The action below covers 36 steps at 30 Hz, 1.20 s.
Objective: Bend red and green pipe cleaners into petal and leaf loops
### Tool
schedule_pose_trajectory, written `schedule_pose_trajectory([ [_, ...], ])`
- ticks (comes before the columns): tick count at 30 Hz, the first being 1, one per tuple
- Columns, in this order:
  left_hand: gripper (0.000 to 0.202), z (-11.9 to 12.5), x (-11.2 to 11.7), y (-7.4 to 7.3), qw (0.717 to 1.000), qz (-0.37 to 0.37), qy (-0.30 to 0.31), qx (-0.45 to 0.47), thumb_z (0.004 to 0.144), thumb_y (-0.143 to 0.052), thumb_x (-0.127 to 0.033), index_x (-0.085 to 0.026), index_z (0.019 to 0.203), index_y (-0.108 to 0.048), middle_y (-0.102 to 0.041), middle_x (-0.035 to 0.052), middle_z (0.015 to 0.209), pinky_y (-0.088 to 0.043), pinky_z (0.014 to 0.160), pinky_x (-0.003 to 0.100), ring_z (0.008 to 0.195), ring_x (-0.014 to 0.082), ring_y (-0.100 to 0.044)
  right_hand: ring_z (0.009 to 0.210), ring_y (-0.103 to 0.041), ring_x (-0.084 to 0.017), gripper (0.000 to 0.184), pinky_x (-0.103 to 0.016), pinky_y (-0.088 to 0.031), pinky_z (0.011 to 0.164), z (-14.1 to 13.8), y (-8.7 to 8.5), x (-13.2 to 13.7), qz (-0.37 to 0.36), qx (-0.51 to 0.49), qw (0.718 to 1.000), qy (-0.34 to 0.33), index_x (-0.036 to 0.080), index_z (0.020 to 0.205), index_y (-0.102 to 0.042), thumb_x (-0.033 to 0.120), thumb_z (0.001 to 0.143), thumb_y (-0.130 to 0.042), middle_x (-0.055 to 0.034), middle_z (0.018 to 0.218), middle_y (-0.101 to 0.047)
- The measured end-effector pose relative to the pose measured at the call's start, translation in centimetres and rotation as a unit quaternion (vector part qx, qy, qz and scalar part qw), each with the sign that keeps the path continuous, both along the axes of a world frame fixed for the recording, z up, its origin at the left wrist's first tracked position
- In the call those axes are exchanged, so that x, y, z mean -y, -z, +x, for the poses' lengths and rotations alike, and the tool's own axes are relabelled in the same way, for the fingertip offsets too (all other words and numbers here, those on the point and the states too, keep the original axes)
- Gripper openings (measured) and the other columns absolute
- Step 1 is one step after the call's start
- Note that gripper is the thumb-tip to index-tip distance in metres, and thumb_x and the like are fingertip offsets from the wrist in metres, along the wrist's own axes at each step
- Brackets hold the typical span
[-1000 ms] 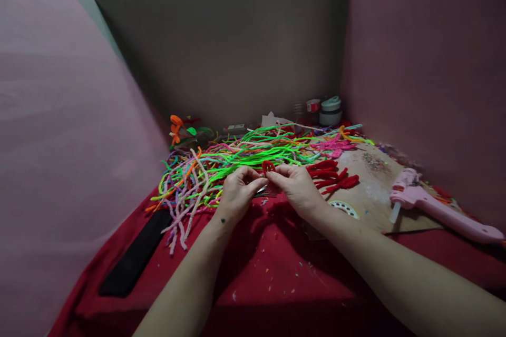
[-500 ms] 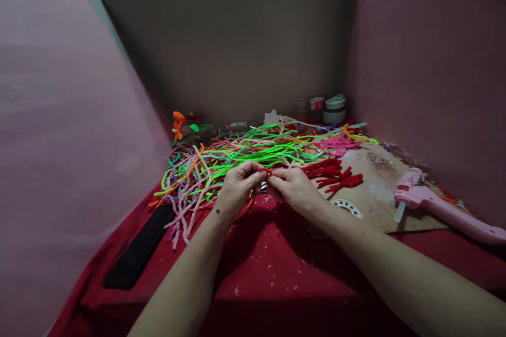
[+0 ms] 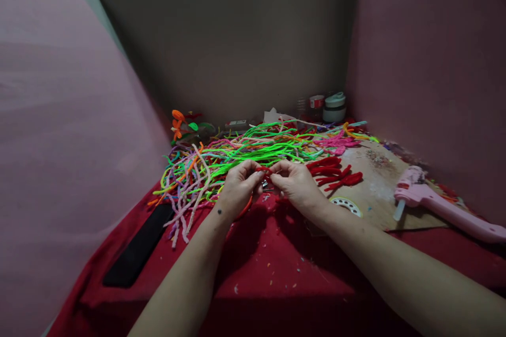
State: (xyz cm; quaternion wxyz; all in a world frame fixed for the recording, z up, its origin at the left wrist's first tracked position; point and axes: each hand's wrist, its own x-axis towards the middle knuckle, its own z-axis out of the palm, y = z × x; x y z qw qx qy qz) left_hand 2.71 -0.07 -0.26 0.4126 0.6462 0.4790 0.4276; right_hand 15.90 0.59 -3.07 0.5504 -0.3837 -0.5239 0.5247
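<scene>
My left hand [image 3: 238, 189] and my right hand [image 3: 297, 186] meet at the middle of the red cloth [image 3: 272, 268]. Both pinch a short red pipe cleaner piece [image 3: 263, 169] between their fingertips, fingers closed on it. Just beyond the hands lies a big tangled heap of pipe cleaners [image 3: 237, 155], mostly neon green, with orange, pink and purple strands. Several folded red pipe cleaner pieces [image 3: 334, 174] lie to the right of my right hand.
A pink glue gun [image 3: 438, 202] rests on a cardboard sheet [image 3: 375, 195] at the right. A black flat strip [image 3: 138, 247] lies at the left. Small jars [image 3: 334, 108] and orange and green pipe cleaner flowers [image 3: 182, 125] stand at the back. Pink walls close both sides.
The red piece stood up as a small loop above the fingers; now it is pressed low between both hands' fingertips. The hands stayed in place; the view shifted slightly.
</scene>
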Motion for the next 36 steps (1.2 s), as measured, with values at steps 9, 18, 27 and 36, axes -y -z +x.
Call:
schedule_pose_trajectory([
  [9,0.011,-0.6,-0.6,1.2,0.981,0.151,0.019,-0.118,0.079,-0.051,-0.026,-0.020,0.083,-0.059,-0.053,-0.0033,0.061,-0.034,0.049,0.019,0.050,0.0079,-0.045,0.037,-0.043,-0.007,0.004,-0.020,-0.032,0.036,0.5,0.8,-0.8,-0.042,-0.034,0.998,-0.033,0.015,0.054,-0.055,0.012,0.056,-0.053,0.0024,0.046,-0.054],
  [18,0.013,-1.2,-1.1,1.3,0.915,0.287,0.034,-0.280,0.081,-0.045,-0.016,-0.019,0.078,-0.057,-0.053,-0.0004,0.069,-0.034,0.062,0.020,0.062,0.0108,-0.045,0.034,-0.039,-0.006,0.004,-0.019,-0.030,0.035,0.4,-0.2,-0.2,-0.063,-0.007,0.998,-0.031,0.014,0.055,-0.060,0.013,0.058,-0.058,0.0037,0.039,-0.050],
  [27,0.013,-1.1,-0.9,1.0,0.925,0.268,0.015,-0.269,0.081,-0.044,-0.018,-0.018,0.071,-0.052,-0.048,-0.0026,0.063,-0.033,0.059,0.019,0.058,0.0096,-0.042,0.042,-0.053,-0.009,0.007,-0.020,-0.042,0.040,1.0,0.3,-0.6,-0.163,-0.129,0.972,-0.108,0.010,0.063,-0.062,0.017,0.062,-0.063,-0.0047,0.055,-0.063],
  [36,0.012,-1.0,-0.9,1.1,0.915,0.266,0.039,-0.300,0.080,-0.045,-0.015,-0.016,0.071,-0.053,-0.050,-0.0027,0.064,-0.034,0.057,0.018,0.057,0.0079,-0.041,0.040,-0.054,-0.010,0.006,-0.019,-0.042,0.036,1.0,0.4,-0.9,-0.218,-0.099,0.966,-0.095,0.010,0.061,-0.059,0.005,0.060,-0.058,-0.0037,0.050,-0.061],
])
